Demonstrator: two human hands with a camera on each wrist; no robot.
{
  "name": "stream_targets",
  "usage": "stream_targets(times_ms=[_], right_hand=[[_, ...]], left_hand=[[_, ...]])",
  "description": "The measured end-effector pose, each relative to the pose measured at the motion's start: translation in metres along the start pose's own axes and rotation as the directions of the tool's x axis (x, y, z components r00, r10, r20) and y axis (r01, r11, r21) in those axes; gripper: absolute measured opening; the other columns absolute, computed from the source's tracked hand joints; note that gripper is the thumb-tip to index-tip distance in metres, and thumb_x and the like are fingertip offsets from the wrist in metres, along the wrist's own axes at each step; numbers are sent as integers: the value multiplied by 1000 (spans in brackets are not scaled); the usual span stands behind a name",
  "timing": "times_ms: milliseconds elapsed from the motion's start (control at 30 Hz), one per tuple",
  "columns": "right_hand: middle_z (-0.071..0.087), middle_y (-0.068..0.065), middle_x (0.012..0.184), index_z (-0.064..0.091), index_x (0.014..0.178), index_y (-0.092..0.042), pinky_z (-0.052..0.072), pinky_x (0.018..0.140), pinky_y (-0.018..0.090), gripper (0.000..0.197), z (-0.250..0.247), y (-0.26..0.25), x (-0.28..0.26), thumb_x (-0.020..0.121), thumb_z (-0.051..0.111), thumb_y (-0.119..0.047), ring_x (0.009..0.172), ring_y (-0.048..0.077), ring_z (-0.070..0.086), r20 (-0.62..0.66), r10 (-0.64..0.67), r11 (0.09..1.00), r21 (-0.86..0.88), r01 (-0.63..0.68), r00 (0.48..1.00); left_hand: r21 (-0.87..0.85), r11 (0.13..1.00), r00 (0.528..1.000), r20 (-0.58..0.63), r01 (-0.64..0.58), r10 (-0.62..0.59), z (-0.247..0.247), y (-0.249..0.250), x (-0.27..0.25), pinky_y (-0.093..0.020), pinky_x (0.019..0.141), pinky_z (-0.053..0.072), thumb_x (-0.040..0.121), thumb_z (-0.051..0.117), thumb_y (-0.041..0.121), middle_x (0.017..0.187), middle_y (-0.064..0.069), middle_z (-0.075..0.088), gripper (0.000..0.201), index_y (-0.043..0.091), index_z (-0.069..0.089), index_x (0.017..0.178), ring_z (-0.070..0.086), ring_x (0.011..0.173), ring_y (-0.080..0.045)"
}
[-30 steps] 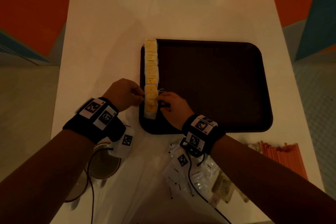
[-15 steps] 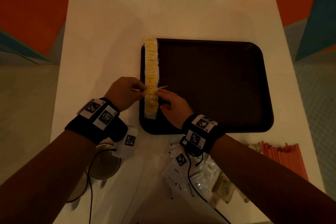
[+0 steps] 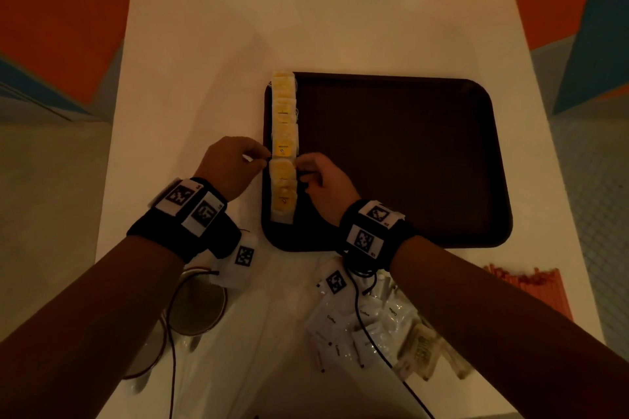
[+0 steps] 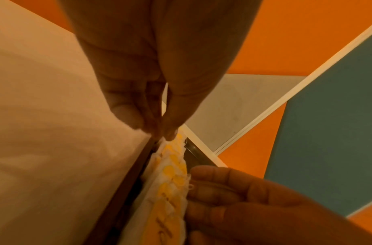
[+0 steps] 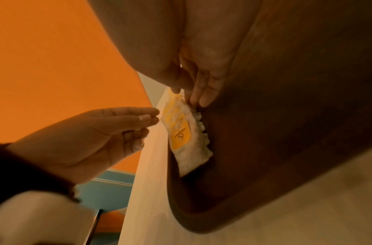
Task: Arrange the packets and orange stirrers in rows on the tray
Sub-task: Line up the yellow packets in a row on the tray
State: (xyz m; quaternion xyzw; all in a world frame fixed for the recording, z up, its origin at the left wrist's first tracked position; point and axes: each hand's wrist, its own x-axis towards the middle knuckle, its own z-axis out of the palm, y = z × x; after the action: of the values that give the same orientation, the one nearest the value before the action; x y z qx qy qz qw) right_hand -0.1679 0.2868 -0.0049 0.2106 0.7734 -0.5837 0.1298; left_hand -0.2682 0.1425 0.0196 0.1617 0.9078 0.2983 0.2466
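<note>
A row of yellow-and-white packets [image 3: 283, 146] lies overlapped along the left edge of the dark brown tray [image 3: 391, 163]. My left hand [image 3: 260, 160] touches the row's left side with straight fingertips held together [image 5: 151, 117]. My right hand [image 3: 302, 165] presses its fingertips [image 5: 199, 97] against the row's right side, at the same height. Neither hand lifts a packet. The left wrist view shows the row [image 4: 170, 190] running between both hands. Orange stirrers [image 3: 531, 286] lie in a bundle on the table at the near right, partly hidden by my right arm.
Loose white packets [image 3: 343, 323] and brownish ones [image 3: 422, 347] are heaped on the white table [image 3: 190, 78] below the tray, under my right forearm. A round cup [image 3: 197, 309] stands near my left forearm. The rest of the tray holds nothing.
Both hands have slid along the packet row away from me, from its near end toward its middle, staying on either side of it.
</note>
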Motion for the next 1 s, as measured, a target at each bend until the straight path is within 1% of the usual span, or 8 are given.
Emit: stream_targets(times_ms=[67, 167, 300, 400, 500, 633, 700, 1000], right_hand=[[58, 11, 118, 52, 116, -9, 42, 85, 24, 38, 1, -2, 0, 86, 36, 8, 101, 20, 55, -3, -20, 1000, -17, 20, 1000], [61, 9, 110, 55, 116, -9, 43, 82, 23, 32, 1, -1, -2, 89, 40, 2, 99, 23, 58, -34, -46, 996, -84, 43, 998], [56, 12, 117, 52, 117, -7, 44, 89, 21, 43, 0, 0, -5, 85, 32, 13, 104, 16, 54, -4, -38, 999, 10, 38, 999], [53, 20, 122, 52, 118, -2, 45, 90, 19, 43, 0, 3, -3, 84, 32, 15, 113, 29, 52, -3, 7, 997, 74, -7, 1000], [51, 18, 124, 55, 115, -5, 45, 99, 41, 45, 4, 7, -3, 81, 35, 16, 110, 32, 53, -15, -69, 997, 21, 69, 998], [48, 19, 125, 56, 116, 3, 40, 82, 4, 42, 4, 8, -4, 82, 36, 18, 108, 29, 52, -38, -112, 989, -105, 108, 993], [47, 20, 124, 55, 117, 4, 36, 79, -2, 43, 4, 6, -4, 82, 37, 18, 108, 30, 52, -46, -133, 984, -127, 127, 990], [45, 16, 127, 54, 123, -6, 39, 95, 18, 45, 2, 4, -10, 85, 36, 12, 112, 27, 51, 28, -127, 962, -241, 130, 991]], left_hand=[[126, 991, 999, 17, -41, 40, 1, 0, 6, -27, 78, 37, 87, 57, 16, 105, -11, 63, 20, 12, 68, 104, 56, 92, -25], [207, 976, 995, 80, -71, 55, 1, 1, 14, -26, 72, 32, 87, 59, 17, 98, -12, 61, 17, 12, 67, 101, 51, 84, -18], [237, 969, 992, 115, -70, 44, 0, 5, 16, -27, 72, 32, 85, 61, 22, 98, -12, 60, 20, 9, 67, 100, 47, 84, -16], [256, 963, 987, 155, -81, 41, -1, 9, 16, -26, 73, 33, 85, 61, 22, 103, -13, 60, 22, 7, 67, 101, 52, 91, -23], [239, 968, 987, 155, -71, 34, -1, 10, 17, -26, 73, 33, 86, 61, 22, 105, -15, 62, 23, 5, 67, 99, 53, 91, -23], [192, 981, 993, 118, -42, 20, -2, 15, 24, -27, 75, 35, 86, 61, 23, 103, -16, 63, 23, 3, 67, 98, 56, 96, -29], [183, 983, 993, 117, -33, 11, -1, 17, 29, -28, 76, 36, 86, 60, 22, 105, -15, 64, 22, 4, 66, 97, 56, 98, -30], [146, 989, 998, 46, 26, -33, -4, 10, 27, -28, 76, 34, 87, 58, 22, 104, -11, 62, 16, 7, 62, 94, 53, 94, -23]])
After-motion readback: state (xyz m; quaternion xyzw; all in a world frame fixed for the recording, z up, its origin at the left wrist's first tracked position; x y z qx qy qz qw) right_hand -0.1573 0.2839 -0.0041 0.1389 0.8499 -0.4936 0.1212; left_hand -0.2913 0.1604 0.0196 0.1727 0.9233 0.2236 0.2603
